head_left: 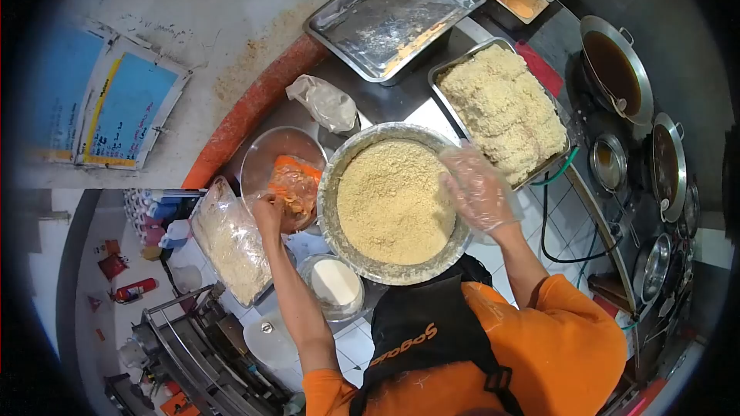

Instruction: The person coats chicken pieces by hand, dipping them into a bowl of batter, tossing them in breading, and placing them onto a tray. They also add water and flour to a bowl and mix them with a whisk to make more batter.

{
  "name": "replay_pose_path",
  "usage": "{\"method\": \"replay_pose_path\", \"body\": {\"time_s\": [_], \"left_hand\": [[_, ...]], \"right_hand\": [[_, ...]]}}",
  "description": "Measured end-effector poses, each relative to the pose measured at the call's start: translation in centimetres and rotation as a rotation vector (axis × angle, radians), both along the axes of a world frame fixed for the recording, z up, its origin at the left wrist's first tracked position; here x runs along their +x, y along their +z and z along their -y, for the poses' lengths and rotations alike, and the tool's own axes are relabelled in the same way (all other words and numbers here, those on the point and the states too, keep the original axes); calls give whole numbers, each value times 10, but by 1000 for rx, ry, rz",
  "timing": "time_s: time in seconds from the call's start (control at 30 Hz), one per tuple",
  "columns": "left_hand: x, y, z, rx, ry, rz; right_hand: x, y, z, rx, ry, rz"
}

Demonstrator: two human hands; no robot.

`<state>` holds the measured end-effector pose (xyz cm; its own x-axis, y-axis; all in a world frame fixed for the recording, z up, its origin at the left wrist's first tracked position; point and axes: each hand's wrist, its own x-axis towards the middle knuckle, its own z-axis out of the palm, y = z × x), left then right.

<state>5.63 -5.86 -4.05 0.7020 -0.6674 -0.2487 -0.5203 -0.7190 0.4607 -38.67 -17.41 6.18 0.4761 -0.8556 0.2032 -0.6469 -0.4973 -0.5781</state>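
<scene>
A large metal bowl of pale yellow crumbs stands right in front of me. My right hand, in a clear plastic glove, is spread open over the bowl's right edge, with crumbs stuck to the glove. My left hand is bare and closed round the handle end of an orange slotted scoop. The scoop lies in a metal bowl on the left, with wet orange-brown pieces in it.
A tray of crumb-coated pieces is at the right, an empty-looking tray behind. Left are a plastic-covered tray and a tub of white powder. A crumpled bag lies behind the bowls. Pans of dark liquid stand far right.
</scene>
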Motion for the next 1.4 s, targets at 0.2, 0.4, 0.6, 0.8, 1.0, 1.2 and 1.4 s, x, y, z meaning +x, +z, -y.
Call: {"method": "replay_pose_path", "body": {"time_s": [0.2, 0.4, 0.6, 0.8, 1.0, 1.2, 1.4], "left_hand": [[-1, -64, 6, 204, -272, 217], [-2, -51, 4, 245, -209, 316], [-12, 16, -11, -12, -118, 285], [-54, 80, -61, -422, 102, -99], [-117, 131, -95, -855, 106, -495], [-146, 121, -146, -734, 237, -276], [-170, 90, -173, -882, 532, -555]], "right_hand": [[29, -7, -8, -104, 170, 137], [23, -11, -18, -102, 231, 161], [24, -9, -17, -83, 254, 153], [73, 7, -7, 188, 406, 397], [183, -21, -50, 1192, 654, 645], [202, -15, -78, 1375, 768, 572], [195, -35, -90, 1066, 851, 281]]}}
